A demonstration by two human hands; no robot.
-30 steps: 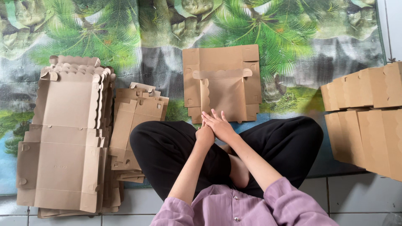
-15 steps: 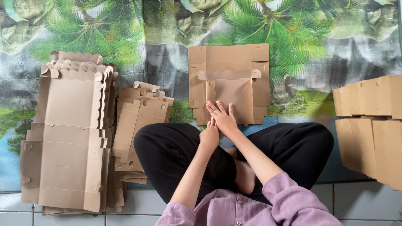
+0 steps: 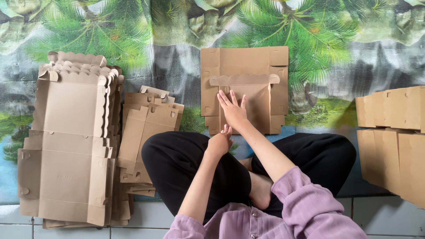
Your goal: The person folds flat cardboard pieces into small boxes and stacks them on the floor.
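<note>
A flat, partly folded brown cardboard box blank (image 3: 256, 73) lies on the patterned mat in front of my crossed legs. My right hand (image 3: 232, 109) rests flat on its lower left part, fingers spread, palm down. My left hand (image 3: 220, 141) hovers just below it, over my knee, loosely curled and holding nothing. My sleeves are lilac and my trousers black.
A tall stack of large unfolded box blanks (image 3: 71, 141) lies at the left, with a smaller pile of blanks (image 3: 146, 132) beside my left knee. Assembled brown boxes (image 3: 392, 141) stand at the right edge. A palm-print mat (image 3: 133, 35) covers the tiled floor.
My right hand has reached forward from between my knees and now lies flat on the box blank. My left hand has stayed near my knee. The camera view has shifted slightly.
</note>
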